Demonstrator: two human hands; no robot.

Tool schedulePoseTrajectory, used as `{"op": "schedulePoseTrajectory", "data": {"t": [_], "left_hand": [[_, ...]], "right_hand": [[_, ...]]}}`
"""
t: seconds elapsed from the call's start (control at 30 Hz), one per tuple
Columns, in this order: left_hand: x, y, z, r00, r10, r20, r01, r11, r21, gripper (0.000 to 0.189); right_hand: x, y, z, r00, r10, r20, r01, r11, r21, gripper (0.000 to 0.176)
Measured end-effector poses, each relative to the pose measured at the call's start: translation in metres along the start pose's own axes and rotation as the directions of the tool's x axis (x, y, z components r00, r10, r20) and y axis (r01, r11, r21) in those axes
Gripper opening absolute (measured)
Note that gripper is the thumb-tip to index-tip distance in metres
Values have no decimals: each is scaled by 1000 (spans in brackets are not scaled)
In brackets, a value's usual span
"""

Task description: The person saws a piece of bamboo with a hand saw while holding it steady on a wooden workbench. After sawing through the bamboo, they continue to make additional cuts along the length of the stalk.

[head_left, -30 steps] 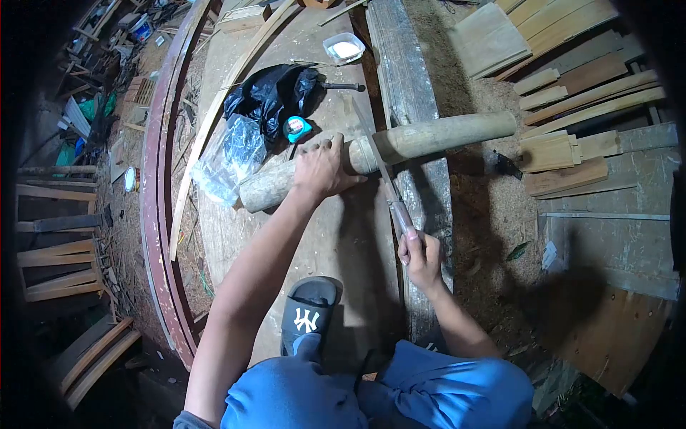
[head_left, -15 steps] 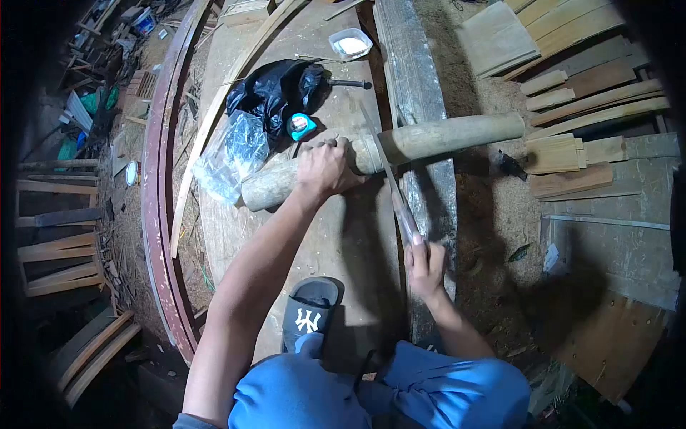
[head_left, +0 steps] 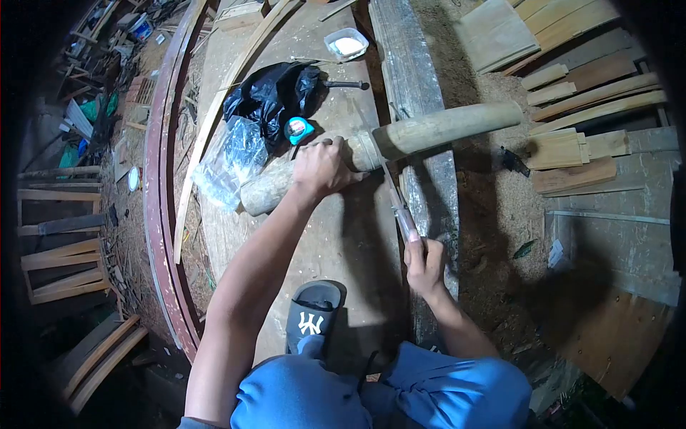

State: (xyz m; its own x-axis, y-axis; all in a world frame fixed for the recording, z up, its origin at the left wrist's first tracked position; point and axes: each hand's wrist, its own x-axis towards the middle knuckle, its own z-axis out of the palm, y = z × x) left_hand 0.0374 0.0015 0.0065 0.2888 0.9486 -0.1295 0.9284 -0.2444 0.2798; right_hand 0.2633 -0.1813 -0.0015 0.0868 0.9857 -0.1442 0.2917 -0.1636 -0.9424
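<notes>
A thick pale pole, like bamboo (head_left: 457, 130), lies across the boards, its right end reaching out past the plank edge. My left hand (head_left: 320, 168) is wrapped over the pole's left part, pressing on it. My right hand (head_left: 424, 266) is closed round the handle of a saw (head_left: 399, 209). The saw's thin blade crosses the pole just right of a ringed joint. Behind my left hand are a teal tape measure (head_left: 298, 129), a black plastic bag (head_left: 271, 96) and a clear plastic bag (head_left: 239, 157).
A white tub (head_left: 348, 46) and a dark metal rod (head_left: 346, 84) lie further up the wooden board (head_left: 300, 250). A sandal (head_left: 312, 314) is near my knees. Long curved beams (head_left: 158, 179) run along the left; cut planks (head_left: 572, 154) are stacked at right.
My right hand and the saw have shifted slightly, with the blade still across the pole. My left hand stays on the pole. The view has moved a little.
</notes>
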Motion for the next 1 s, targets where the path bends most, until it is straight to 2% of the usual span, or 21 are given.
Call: {"op": "schedulePoseTrajectory", "data": {"t": [0.07, 0.13, 0.2, 0.23, 0.37, 0.4, 0.43, 0.5, 0.6, 0.67, 0.73, 0.8, 0.87, 0.9, 0.93, 1.0], "left_hand": [[1, 2, -2, 999, -27, 46, 26, 999, 28, 74], [-1, 1, 0, 1000, 12, 15, -13, 1000, 20, 73], [2, -1, -2, 1000, 13, 24, -13, 1000, -10, 76], [1, -2, -2, 1000, 12, 21, -12, 1000, -8, 76], [-4, 1, 6, 998, 22, -52, -21, 1000, 22, 74], [-7, 3, 10, 996, 42, -84, -38, 998, 41, 74], [-6, 5, 9, 995, 52, -85, -49, 998, 46, 74], [-4, 2, 5, 1000, 23, -19, -21, 997, 73, 75], [-4, -1, 7, 1000, 8, 13, -9, 998, 61, 77], [0, -4, 10, 1000, 11, 0, -11, 999, 49, 76], [-7, -1, 10, 996, 48, -78, -43, 997, 65, 75], [-9, 2, 10, 994, 67, -88, -64, 997, 40, 73], [-9, 4, 8, 999, 7, -42, -7, 1000, -11, 73], [-7, 3, 6, 1000, -5, 2, 5, 1000, 17, 74], [-6, 1, 7, 1000, -7, 0, 7, 1000, 19, 74], [-6, -1, 10, 999, 23, -37, -22, 999, 33, 76]], "right_hand": [[4, 3, -8, 999, 34, 10, -35, 989, 142, 57], [-4, -7, -21, 997, 78, -16, -74, 984, 161, 58], [-20, -11, -30, 994, 101, 50, -107, 986, 125, 58], [-24, -11, -28, 992, 121, 31, -124, 985, 120, 57], [-2, -14, -10, 1000, 4, -23, -4, 1000, 12, 63], [17, -21, -6, 998, 51, 21, -53, 993, 103, 63], [36, -21, -1, 1000, 26, 11, -28, 990, 141, 63], [48, -11, 5, 1000, 0, -7, 1, 993, 122, 62], [10, -7, -2, 999, 40, -8, -39, 995, 95, 61], [-23, 7, -12, 997, 77, 0, -76, 980, 185, 61], [-16, -10, -11, 998, 60, 1, -59, 991, 117, 60], [31, -21, 2, 997, -53, -51, 60, 988, 143, 60], [61, -30, 12, 999, 13, -45, -15, 999, -46, 61], [61, -30, 17, 993, -80, -90, 72, 994, -87, 62], [54, -27, 16, 993, -82, -88, 75, 994, -86, 62], [21, -12, 5, 992, 124, -12, -121, 983, 136, 61]]}}
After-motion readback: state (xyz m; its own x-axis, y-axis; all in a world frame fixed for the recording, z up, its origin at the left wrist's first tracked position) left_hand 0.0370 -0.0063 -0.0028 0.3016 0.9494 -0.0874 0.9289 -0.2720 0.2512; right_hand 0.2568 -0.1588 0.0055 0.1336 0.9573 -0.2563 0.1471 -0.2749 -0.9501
